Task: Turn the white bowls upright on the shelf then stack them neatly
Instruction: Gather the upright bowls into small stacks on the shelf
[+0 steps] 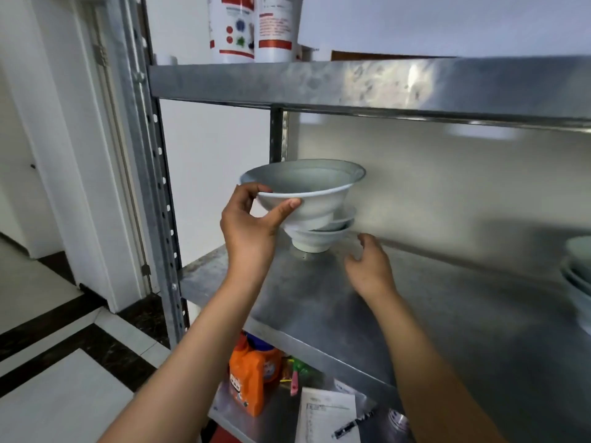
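White bowls sit in a small stack [315,233] toward the back left of the metal shelf [399,314], close to the shiny rear panel [447,187]. Two nested bowls stand upright on the shelf surface, the lower one resting on its foot ring. A third, wider bowl [307,193] is upright above them, its base lowered into the top of the stack and slightly tilted, its rim higher on the right.

Of the two hands, the left hand [252,228] grips this upper bowl at its near-left rim, thumb pressed along the outer wall and fingers curled over the edge. The right hand [367,266] hovers just right of the stack's base, fingers loosely spread and holding nothing; whether its fingertips touch the lowest bowl cannot be told, as that area is blurred.

More white bowls [579,276] show at the far right edge of the same shelf, cut off by the frame, well apart from the stack.

On the shelf above stand two tall white containers [252,27] with red print. Below, on the lower shelf, lie an orange detergent bottle [248,382], a printed sheet of paper [326,417] and a dark pen [351,425]. Left of the rack's perforated upright [153,187] are a white door frame [73,155] and a tiled floor [64,362] with dark bands
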Tool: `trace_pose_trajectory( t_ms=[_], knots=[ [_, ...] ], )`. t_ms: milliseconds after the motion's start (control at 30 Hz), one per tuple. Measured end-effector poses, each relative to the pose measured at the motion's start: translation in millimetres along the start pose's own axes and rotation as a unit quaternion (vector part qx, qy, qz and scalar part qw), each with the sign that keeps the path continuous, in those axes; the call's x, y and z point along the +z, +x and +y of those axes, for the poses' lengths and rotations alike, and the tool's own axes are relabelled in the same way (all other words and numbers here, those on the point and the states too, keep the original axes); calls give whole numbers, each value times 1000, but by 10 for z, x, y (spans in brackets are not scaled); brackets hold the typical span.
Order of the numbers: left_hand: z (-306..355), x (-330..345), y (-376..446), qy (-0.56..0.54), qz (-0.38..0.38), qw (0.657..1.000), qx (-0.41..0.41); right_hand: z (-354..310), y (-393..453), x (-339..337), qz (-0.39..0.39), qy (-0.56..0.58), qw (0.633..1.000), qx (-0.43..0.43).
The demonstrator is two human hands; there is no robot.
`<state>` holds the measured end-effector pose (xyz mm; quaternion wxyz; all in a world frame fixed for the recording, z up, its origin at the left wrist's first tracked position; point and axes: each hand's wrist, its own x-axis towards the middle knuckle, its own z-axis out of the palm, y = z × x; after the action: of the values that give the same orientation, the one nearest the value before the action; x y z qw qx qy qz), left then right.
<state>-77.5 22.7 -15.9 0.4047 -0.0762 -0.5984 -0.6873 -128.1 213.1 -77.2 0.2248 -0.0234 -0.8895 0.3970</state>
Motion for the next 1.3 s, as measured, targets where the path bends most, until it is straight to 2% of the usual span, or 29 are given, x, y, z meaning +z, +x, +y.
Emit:
trace_pose_trajectory(
  t_ms=[200,467,700,933,1300],
  knots=[
    [-265,421,249,48,-16,999,10,12,27,-15,-5,10,1000,9],
    [-653,678,471,116,-28,992,-27,29,-26,64,-54,-17,998,19],
    [-901,696,477,206,-43,976,-56,-40,71,118,-30,-8,999,-11],
    [-1102,583,517,263,-103,959,-8,-25,116,134,-22,-18,1000,-6],
    [-1401,415,330,247,-163,954,48,60,131,197,-25,-39,999,-4]
  ],
)
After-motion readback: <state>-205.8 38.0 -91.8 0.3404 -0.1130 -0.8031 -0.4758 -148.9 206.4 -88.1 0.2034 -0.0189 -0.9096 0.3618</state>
